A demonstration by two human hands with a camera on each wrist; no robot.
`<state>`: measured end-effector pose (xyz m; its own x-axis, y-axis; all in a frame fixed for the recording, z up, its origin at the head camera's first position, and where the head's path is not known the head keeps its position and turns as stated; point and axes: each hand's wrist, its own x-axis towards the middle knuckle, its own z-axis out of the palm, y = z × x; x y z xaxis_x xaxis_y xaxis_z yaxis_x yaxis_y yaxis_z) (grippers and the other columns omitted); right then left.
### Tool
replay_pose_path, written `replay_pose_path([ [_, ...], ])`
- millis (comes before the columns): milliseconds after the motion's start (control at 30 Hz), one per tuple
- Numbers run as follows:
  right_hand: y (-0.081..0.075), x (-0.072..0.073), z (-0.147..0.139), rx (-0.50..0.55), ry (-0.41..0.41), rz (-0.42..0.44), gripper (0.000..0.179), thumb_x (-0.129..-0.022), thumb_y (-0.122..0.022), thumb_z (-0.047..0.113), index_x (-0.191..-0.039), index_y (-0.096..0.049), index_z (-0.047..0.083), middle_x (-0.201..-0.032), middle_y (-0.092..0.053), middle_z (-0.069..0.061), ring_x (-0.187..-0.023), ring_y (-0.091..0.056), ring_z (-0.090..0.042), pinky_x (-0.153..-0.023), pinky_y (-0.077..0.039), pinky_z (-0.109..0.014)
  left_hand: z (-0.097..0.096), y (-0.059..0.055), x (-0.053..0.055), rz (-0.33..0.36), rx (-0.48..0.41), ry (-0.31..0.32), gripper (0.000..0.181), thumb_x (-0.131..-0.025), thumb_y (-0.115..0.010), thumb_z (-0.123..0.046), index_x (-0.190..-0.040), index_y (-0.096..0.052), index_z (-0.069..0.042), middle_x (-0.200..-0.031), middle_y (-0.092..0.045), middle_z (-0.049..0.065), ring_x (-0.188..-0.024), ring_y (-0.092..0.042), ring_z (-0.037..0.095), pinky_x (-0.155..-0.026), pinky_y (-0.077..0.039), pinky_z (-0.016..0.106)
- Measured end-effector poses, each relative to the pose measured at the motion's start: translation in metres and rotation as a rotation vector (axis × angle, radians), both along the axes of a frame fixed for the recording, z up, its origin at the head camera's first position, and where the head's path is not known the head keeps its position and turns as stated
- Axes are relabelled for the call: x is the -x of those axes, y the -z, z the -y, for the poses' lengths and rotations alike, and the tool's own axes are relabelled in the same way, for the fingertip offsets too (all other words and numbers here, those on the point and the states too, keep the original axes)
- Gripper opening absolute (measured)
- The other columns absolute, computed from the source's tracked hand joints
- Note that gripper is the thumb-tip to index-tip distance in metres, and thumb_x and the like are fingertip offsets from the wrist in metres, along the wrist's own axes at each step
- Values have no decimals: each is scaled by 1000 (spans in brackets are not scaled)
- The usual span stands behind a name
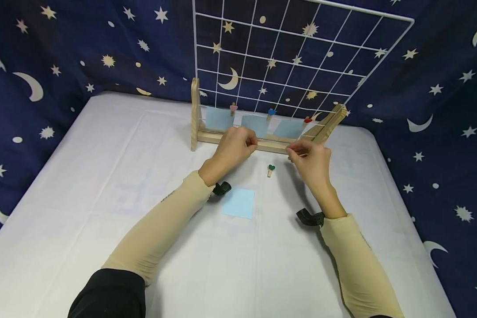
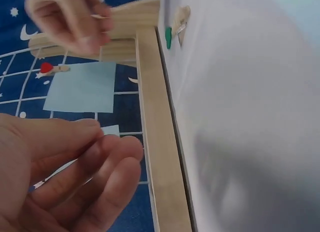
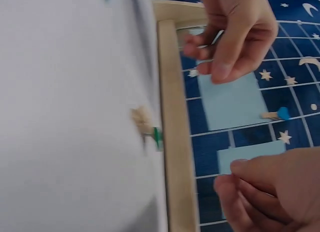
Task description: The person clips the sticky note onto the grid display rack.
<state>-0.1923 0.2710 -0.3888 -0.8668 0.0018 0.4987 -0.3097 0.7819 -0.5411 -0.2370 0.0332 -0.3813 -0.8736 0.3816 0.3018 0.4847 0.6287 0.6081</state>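
Note:
My left hand [image 1: 236, 143] is raised before the middle blue paper [image 1: 256, 125], fingers loosely bent, thumb near the index finger; I see nothing held. To its right my right hand [image 1: 312, 163] hovers before the right blue paper [image 1: 288, 129], fingers also loosely bent, with nothing visible in them. These two papers hang on the white wire grid [image 1: 282, 31], held by a blue-heart clothespin [image 1: 271, 112] and a red-heart clothespin [image 1: 308, 120]. A left blue paper [image 1: 218, 118] hangs from a pink-heart clothespin [image 1: 233, 107]. A green-heart clothespin [image 1: 270, 170] lies on the table between my hands.
A loose light-blue paper square [image 1: 238, 203] lies on the white table [image 1: 103, 176] near my left wrist. The grid stands in a wooden base [image 1: 272, 145] with upright ends. A dark curtain [image 1: 83, 44] with stars and moons hangs behind and at both sides.

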Motion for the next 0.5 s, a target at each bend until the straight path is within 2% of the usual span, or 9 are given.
replay_pose_path([
  [100, 9, -3, 1, -10, -29, 71, 8, -93, -81, 10, -98, -82, 4, -85, -80, -11, -74, -77, -26, -63, -44, -3, 7, 1, -3, 33, 12, 21, 9, -94, -77, -11, -87, -81, -11, -80, -76, 2, -80, -66, 18, -78, -51, 33],
  [233, 16, -8, 1, -27, -56, 133, 7, -93, -80, 9, -98, -82, 5, -86, -80, -10, -77, -76, -25, -66, -44, -3, 15, 4, -8, 65, 37, 55, 8, -93, -79, -12, -86, -81, -12, -81, -76, 1, -80, -64, 19, -79, -49, 34],
  [500, 23, -16, 0, -74, -44, 171, 6, -94, -80, 12, -98, -83, 7, -86, -80, -9, -76, -77, -23, -68, -46, -7, 34, 18, -19, 103, 39, 98, 9, -91, -81, -12, -82, -80, -14, -80, -75, 0, -81, -60, 17, -74, -46, 32],
])
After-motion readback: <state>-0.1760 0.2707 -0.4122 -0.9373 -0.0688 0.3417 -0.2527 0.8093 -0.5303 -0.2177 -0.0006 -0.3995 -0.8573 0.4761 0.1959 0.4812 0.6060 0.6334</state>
